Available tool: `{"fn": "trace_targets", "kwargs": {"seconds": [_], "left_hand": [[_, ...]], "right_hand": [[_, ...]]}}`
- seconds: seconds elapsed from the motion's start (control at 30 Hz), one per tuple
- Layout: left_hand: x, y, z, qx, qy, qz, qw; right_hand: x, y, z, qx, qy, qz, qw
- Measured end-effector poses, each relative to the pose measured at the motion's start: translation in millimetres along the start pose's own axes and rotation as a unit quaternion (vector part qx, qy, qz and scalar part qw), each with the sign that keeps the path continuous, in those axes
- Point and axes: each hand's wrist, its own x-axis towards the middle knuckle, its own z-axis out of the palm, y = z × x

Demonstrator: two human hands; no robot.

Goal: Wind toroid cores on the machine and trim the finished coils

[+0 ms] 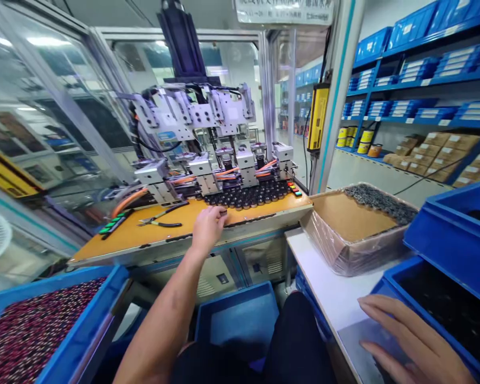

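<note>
Factory benches surround us: nearest, our right hand (412, 341) lies flat and unclenched beside a blue bin (444, 304). Farther off, our left hand (208, 226) pinches a small black part (223, 213) on the orange table (152, 234); many black parts (252, 194) already sit at the machine (208, 138).

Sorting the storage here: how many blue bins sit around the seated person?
4: one bin of dark red parts at left, one under the bench, two stacked at right. Others may be out of view.
</note>
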Motion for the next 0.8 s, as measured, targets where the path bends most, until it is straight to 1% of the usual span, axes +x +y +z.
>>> {"fn": "trace_targets", "kwargs": {"seconds": [0.03, 0.1, 0.17, 0.27, 0.33, 0.4, 0.47, 0.53, 0.6, 0.67, 0.73, 0.8], "left_hand": [[7.9, -14.4, -1.4, 0.011, -0.018, -0.009, 1.0], [15.5, -34.0, -0.9, 0.019, -0.05, -0.016, 0.998], [13.9, -43.9, 0.2, 0.014, -0.069, -0.014, 0.997], [-2.0, -49.8, -6.0, -0.008, -0.067, 0.003, 0.998], [-19.8, -54.1, -18.7, -0.014, -0.042, 0.016, 0.999], [-40.8, -62.7, -37.5, -0.007, 0.002, 0.022, 1.0], [-60.9, -78.0, -58.9, 0.011, 0.058, 0.019, 0.998], [-76.4, -99.2, -78.5, 0.037, 0.12, 0.004, 0.992], [-86.5, -123.1, -92.7, 0.067, 0.172, -0.017, 0.983], [-93.2, -144.8, -99.5, 0.093, 0.203, -0.032, 0.974], [-98.6, -160.8, -98.8, 0.111, 0.213, -0.035, 0.97], [-103.3, -170.5, -93.1, 0.122, 0.221, -0.033, 0.967]], "right_hand": [[-3.6, 3.8, 2.5, 0.004, -0.001, -0.008, 1.0], [-8.5, 9.8, 6.7, 0.02, -0.002, -0.002, 1.0], [-10.3, 12.3, 8.8, 0.039, -0.012, 0.014, 0.999], [-9.3, 10.3, 7.5, 0.051, -0.036, 0.028, 0.998], [-9.1, 9.2, 6.0, 0.044, -0.053, 0.027, 0.997], [-9.7, 11.1, 7.0, 0.028, -0.066, 0.017, 0.997], [-8.3, 14.4, 12.1, 0.005, -0.065, -0.022, 0.998], [1.2, 12.9, 20.6, -0.028, -0.054, -0.071, 0.996], [23.9, 0.8, 30.5, -0.056, -0.038, -0.098, 0.993], [62.2, -22.7, 40.5, -0.063, -0.025, -0.11, 0.992], [114.2, -52.9, 52.3, -0.039, -0.009, -0.145, 0.989], [176.3, -83.0, 70.7, 0.006, 0.005, -0.191, 0.981]]}}
